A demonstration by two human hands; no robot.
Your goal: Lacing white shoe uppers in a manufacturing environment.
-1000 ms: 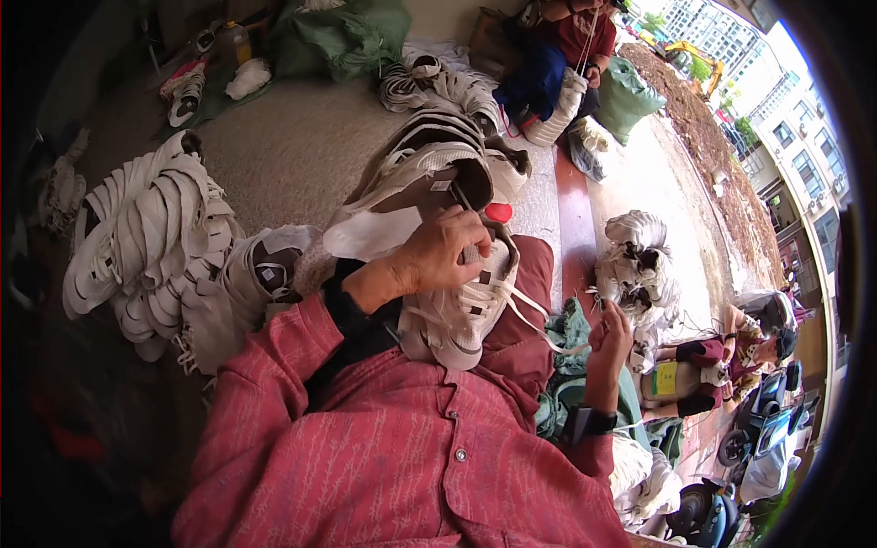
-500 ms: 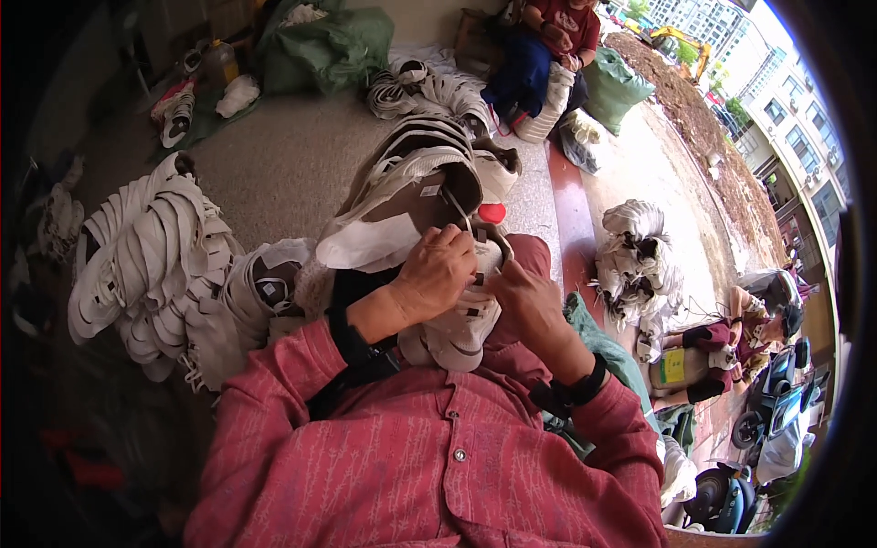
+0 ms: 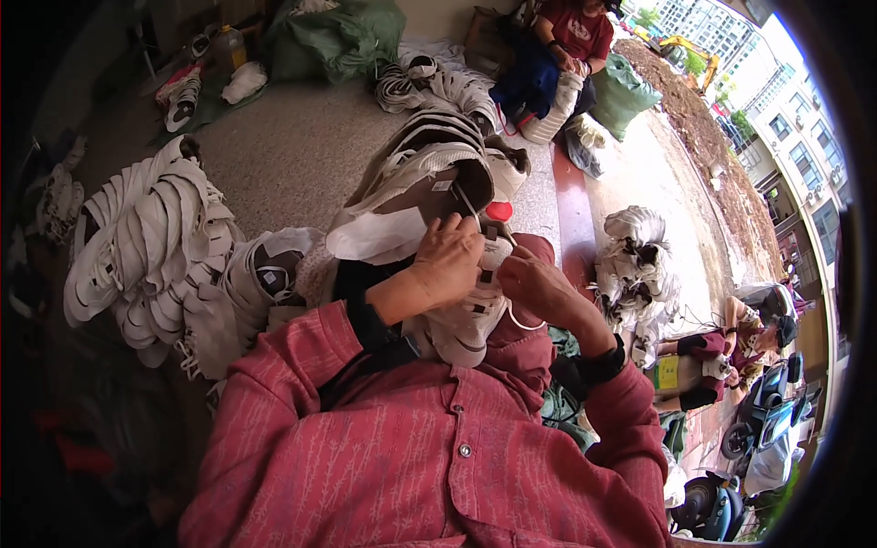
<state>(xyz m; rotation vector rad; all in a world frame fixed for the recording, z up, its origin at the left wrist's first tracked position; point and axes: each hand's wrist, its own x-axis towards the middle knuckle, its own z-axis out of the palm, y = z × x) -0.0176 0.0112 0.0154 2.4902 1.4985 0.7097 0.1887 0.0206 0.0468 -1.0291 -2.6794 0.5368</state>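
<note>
A white shoe upper [image 3: 459, 340] lies across my lap with its toe toward me. My left hand [image 3: 448, 265] is closed on its far part, the fingertips at the eyelet area. A pale lace [image 3: 469, 205] sticks up just beyond these fingers. On the other side of the upper, my right hand [image 3: 541, 285] is pinched shut, and a loop of shoelace [image 3: 519, 318] hangs below it. The exact fingertip grip is hidden by the knuckles. Beyond my hands stands a stack of nested uppers [image 3: 416, 187] with brown lining, next to a red round thing [image 3: 499, 211].
Piles of white uppers stand at the left [image 3: 151, 247] and right [image 3: 635, 260]. A green sack [image 3: 338, 41] sits at the back. One person [image 3: 557, 64] sits at the far side, another person [image 3: 731, 356] at the right near scooters [image 3: 772, 411].
My right hand has moved slightly right and nearer, and a loop of lace now hangs below it. My left hand stays by the eyelets. The whole view has shifted a little.
</note>
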